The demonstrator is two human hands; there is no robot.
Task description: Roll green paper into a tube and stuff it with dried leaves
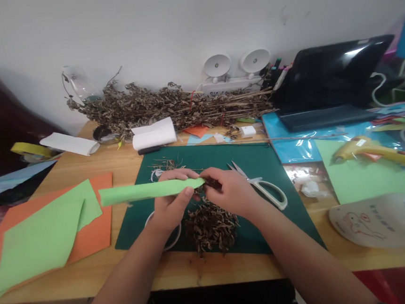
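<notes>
Head view: shows left hand (172, 206) clamped round a light-green rolled-paper tube (131, 192), thumb near the narrowed end, above a green cutting mat (256, 239). Shows right hand (232, 192) close beside, thumb and fingers pinched on a dark dried-leaf clump (212, 183) at that end; can't tell how much sits inside. Below, on mat and over its near edge, see loose crumbled dried leaves (212, 229); just right, white-handled scissors (280, 202), blades parted. Likely very light, thin-walled, easy to dent or unroll; probably best held lightly round the middle, seam pressed down, no hard squeeze. Leaves probably brittle, apt to shed; better pinched in small amounts. Farther back, see bundled dried stems with leaves (152, 106) along the wall. At right, see yellow hot-glue gun (365, 147) with small white label, too blurred to read. Nearer, see pale bottle (368, 222) lying on its side, with reddish line drawing and a row of small characters, not legible. Also see printing on white box (227, 86) below two round white lamp-like discs, unreadable. Can't make out any brand.
</notes>
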